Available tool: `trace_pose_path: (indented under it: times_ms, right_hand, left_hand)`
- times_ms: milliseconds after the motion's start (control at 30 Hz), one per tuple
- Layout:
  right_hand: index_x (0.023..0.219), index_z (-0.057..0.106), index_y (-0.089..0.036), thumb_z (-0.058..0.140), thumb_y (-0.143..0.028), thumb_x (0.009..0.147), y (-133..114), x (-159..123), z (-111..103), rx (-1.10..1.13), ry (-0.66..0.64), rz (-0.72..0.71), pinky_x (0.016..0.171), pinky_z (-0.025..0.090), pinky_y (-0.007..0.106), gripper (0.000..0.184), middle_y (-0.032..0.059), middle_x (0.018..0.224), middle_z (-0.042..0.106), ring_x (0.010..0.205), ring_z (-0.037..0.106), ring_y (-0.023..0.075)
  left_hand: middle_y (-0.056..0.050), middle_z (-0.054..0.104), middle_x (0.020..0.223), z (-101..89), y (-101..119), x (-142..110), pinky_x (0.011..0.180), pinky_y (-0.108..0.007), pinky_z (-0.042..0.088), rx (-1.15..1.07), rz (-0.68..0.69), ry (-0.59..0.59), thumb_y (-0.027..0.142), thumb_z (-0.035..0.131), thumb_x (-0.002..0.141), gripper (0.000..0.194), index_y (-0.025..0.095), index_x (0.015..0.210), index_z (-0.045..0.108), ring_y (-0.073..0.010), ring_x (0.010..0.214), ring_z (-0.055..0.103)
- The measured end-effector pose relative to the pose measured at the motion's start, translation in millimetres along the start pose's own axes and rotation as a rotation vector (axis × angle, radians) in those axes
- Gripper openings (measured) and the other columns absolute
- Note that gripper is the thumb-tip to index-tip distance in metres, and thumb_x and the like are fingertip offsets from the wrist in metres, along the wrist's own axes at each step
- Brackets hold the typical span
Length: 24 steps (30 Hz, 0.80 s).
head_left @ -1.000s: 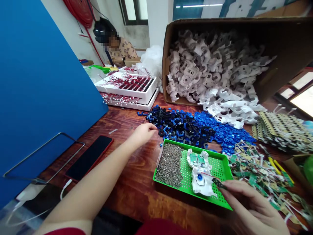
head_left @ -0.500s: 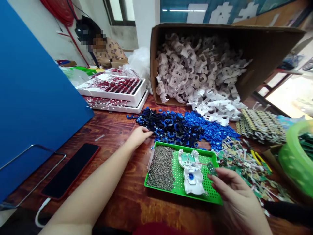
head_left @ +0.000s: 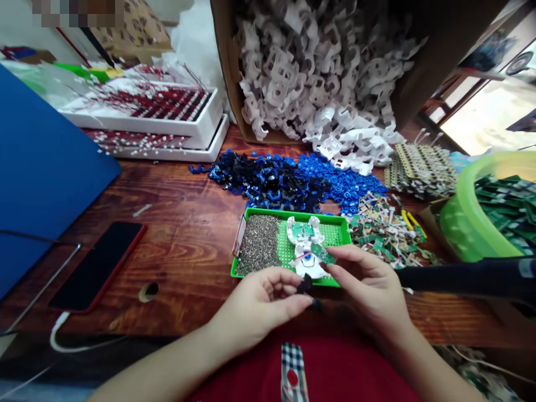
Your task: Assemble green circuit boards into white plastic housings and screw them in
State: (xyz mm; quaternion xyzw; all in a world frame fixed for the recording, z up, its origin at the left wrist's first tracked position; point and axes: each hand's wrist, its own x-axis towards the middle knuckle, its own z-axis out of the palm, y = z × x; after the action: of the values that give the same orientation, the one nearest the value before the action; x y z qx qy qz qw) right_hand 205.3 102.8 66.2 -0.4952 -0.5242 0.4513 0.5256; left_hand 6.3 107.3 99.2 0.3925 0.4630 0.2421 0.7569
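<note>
Head view of a wooden counter (head_left: pixel 184 240), with both hands near its front edge. Left hand (head_left: pixel 264 300): the grip is narrow, thumb and fingers closed about a small black part (head_left: pixel 305 283) just in front of the green tray (head_left: pixel 337 239); a dark bit shows below the thumb tip, though whether it belongs to the same part cannot be told. Right hand (head_left: pixel 372 282): the grip is likewise narrow, a small green circuit board (head_left: pixel 321 254) pinched by its edge between thumb and fingers, above the right side of the lower shell piece. Within the tray, metal screws (head_left: pixel 259 243) fill the left portion; beside them sit an upper white shell piece (head_left: pixel 293 237), carrying a green board, and a lower white shell piece (head_left: pixel 309 269), bearing a round blue insert. Behind the tray spreads a heap of black and blue parts (head_left: pixel 268 178), adjoined on its right by small blue pieces (head_left: pixel 355 184). Farther back, a cardboard box (head_left: pixel 228 61) lies open toward the counter, white plastic parts (head_left: pixel 310 72) spilling from its mouth. To the left lies a phone (head_left: pixel 98 268) with a white cable attached; to the right, yellow-handled pliers (head_left: pixel 412 220) rest beside loose circuit boards (head_left: pixel 381 234).
</note>
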Motion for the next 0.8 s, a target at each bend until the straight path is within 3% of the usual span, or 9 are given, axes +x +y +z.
trace_pose_path:
  times_ms: [200,433,633,800]
  right_hand:
    - [0.102,0.064,-0.026,0.062,-0.011,0.076,-9,-8,-3,-0.288,-0.086,-0.235,0.066,0.051,0.020,0.030,0.0012,0.086,0.062,0.075,0.058,0.0090]
    - [0.106,0.061,-0.026,0.062,-0.007,0.074,-6,-13,0,-0.420,0.017,-0.364,0.078,0.051,0.027,0.038,0.0026,0.094,0.063,0.085,0.059,0.0123]
    - [0.112,0.058,-0.025,0.061,-0.005,0.073,-15,-13,3,-0.428,-0.199,-0.459,0.073,0.053,0.025,0.045,0.0041,0.094,0.064,0.084,0.062,0.0128]
    - [0.111,0.059,-0.023,0.060,-0.007,0.074,-16,-10,0,-0.440,-0.259,-0.443,0.073,0.053,0.025,0.041,0.0049,0.093,0.065,0.083,0.062,0.0125]
  left_hand:
    - [0.000,0.070,0.080,-1.3,-4,9,0.072,-0.021,0.048,-0.043,0.051,0.052,0.025,0.074,0.067,0.021,0.016,0.083,0.063,-0.0097,0.074,0.064]
    - [0.001,0.071,0.080,2.3,-4,9,0.071,-0.019,0.050,-0.052,0.141,0.109,0.020,0.072,0.070,0.018,0.016,0.083,0.061,-0.0092,0.074,0.065]
    - [0.001,0.069,0.079,2.8,-9,11,0.074,-0.020,0.051,-0.052,0.222,0.134,0.019,0.071,0.071,0.017,0.018,0.084,0.061,-0.0101,0.076,0.064]
    - [0.000,0.069,0.077,3.9,-9,9,0.071,-0.023,0.051,-0.015,0.214,0.173,0.019,0.072,0.069,0.017,0.017,0.083,0.063,-0.0118,0.072,0.064]
